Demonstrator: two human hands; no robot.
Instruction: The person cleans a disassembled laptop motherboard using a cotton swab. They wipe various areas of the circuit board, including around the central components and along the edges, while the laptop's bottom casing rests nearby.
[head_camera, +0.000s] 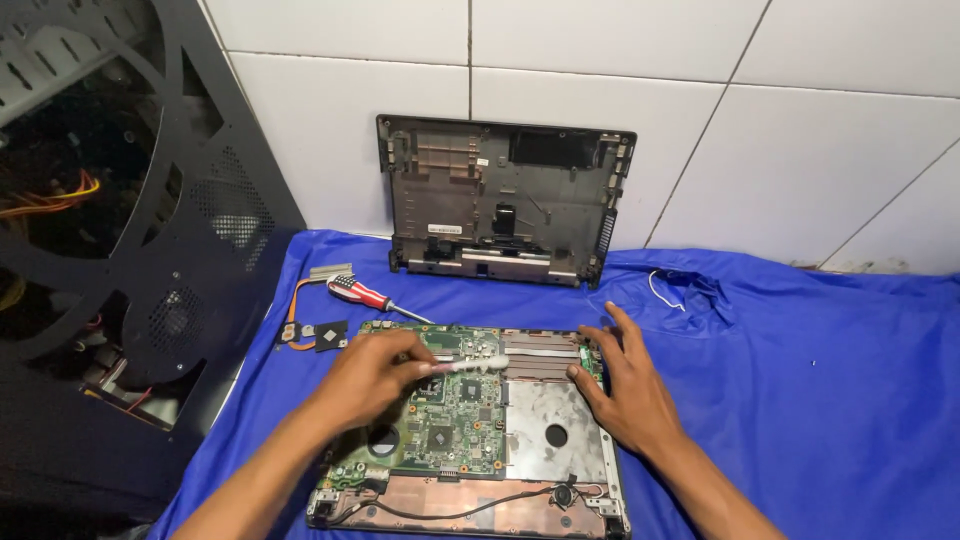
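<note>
I see left hand (372, 378) pinching small white brush (470, 366) over green circuit board (445, 420) at frame centre — right hand (625, 385) flat, fingers spread, on open grey laptop base (560, 450).

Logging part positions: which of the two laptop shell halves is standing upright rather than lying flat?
The emptied black bottom cover, leaning against the white tiled wall. The other half, with the green motherboard, lies flat on the blue cloth.

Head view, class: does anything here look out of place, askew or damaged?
Nothing looks damaged. The laptop's bottom cover leans upright against the tiled wall, off the opened laptop. The blue cloth is rumpled beside it, and a red-handled screwdriver lies askew.
</note>
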